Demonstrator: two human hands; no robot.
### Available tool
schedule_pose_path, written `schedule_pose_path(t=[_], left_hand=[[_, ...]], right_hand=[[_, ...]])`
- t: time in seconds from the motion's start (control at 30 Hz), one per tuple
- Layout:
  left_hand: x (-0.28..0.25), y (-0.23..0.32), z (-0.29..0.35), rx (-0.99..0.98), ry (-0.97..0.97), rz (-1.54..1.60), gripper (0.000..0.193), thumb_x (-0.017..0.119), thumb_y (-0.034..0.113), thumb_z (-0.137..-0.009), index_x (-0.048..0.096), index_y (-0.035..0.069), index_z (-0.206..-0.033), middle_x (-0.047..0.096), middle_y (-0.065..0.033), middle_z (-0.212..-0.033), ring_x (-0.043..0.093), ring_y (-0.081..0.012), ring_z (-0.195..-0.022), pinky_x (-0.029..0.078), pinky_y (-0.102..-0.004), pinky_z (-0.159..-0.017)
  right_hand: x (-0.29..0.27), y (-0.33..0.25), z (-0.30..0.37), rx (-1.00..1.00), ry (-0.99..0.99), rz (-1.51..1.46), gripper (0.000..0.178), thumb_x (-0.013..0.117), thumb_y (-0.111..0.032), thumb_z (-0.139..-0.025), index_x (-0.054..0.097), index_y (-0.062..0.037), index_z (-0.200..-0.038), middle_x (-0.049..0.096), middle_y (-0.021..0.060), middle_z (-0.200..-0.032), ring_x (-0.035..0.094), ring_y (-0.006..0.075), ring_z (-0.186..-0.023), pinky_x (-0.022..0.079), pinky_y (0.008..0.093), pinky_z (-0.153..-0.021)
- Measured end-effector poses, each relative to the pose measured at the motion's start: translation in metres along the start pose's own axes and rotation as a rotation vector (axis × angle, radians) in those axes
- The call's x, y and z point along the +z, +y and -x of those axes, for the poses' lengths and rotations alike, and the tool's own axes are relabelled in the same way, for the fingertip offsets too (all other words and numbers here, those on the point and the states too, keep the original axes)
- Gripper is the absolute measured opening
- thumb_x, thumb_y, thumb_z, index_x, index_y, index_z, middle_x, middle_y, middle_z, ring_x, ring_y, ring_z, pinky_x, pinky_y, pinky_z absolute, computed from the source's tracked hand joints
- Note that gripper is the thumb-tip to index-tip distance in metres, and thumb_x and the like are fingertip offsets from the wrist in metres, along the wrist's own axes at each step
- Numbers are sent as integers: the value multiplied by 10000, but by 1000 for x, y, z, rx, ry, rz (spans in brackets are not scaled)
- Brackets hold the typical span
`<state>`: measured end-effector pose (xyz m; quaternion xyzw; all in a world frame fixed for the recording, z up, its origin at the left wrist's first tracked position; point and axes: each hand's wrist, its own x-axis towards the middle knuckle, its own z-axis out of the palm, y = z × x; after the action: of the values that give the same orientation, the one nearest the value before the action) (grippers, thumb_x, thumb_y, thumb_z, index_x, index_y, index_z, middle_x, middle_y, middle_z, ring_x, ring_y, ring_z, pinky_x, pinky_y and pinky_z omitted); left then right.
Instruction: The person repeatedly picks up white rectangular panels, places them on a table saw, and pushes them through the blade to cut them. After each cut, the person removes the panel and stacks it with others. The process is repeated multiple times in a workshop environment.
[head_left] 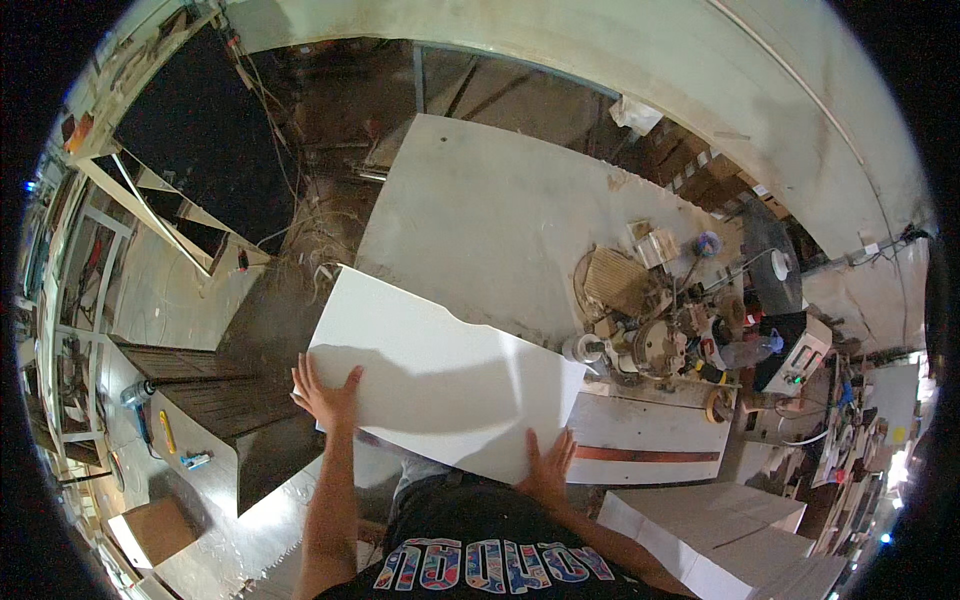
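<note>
A white rectangular panel [440,375] lies at a slant in front of me, with a wavy cutout along its far edge. My left hand [328,395] rests at the panel's left edge, fingers spread and thumb apart on the top face. At the near right edge, my right hand [546,465] lies against the panel with its fingers stretched out. The undersides of both hands are hidden. The panel's right end is close to a machine head [655,350] with a round roller part beside it.
Behind the panel spreads a large grey tabletop [480,210]. A white board with a reddish strip [650,455] lies to the right, near stacked white panels [700,530]. At left stand dark boards [210,390], a drill [137,395], a yellow cutter [167,432] and a cardboard box [155,532].
</note>
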<state>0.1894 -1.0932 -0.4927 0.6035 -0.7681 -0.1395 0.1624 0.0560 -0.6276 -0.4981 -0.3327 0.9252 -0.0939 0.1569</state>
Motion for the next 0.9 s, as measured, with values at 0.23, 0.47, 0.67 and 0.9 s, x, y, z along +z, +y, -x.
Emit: schedule_pose_path(t=[0.23,0.47,0.67,0.9], left_hand=[[-29,-40,-74,-100,-240,-17,1289,1023,671,-660,479,84,-1670,562,-209,-1603,430,-441,-1562,221,-699,-1309],[-44,-69,-76,-356,-309,12,1120,1029,637,-692,598,84,-1565,596,-181,-1546,450,-442,-1508,310,-652,-1249],[-49,-110,-54,-535,-311,205,1018,972,658,-781,652,48,-1530,663,-181,-1546,561,-404,-1475,328,-680,-1238],[-50,-159,-14,-629,-190,919,1231,1011,511,-845,377,-171,-1650,612,-328,-1552,638,-391,-1414,503,-527,-1202]], right_hand=[[-4,-42,-13,-47,57,-3,1330,876,-831,-696,385,-231,-1776,142,532,-1712,142,730,-1609,148,853,-1275],[-26,-56,-30,-53,-38,-93,1334,968,-606,-793,234,-168,-1817,57,501,-1755,87,682,-1651,148,770,-1325],[-42,-50,-84,56,-18,-575,1215,818,-706,-943,242,-64,-1798,214,433,-1763,228,589,-1649,221,673,-1347],[-122,-57,-103,211,65,-1408,924,733,-394,-1082,280,45,-1757,422,270,-1745,414,346,-1621,352,454,-1323]])
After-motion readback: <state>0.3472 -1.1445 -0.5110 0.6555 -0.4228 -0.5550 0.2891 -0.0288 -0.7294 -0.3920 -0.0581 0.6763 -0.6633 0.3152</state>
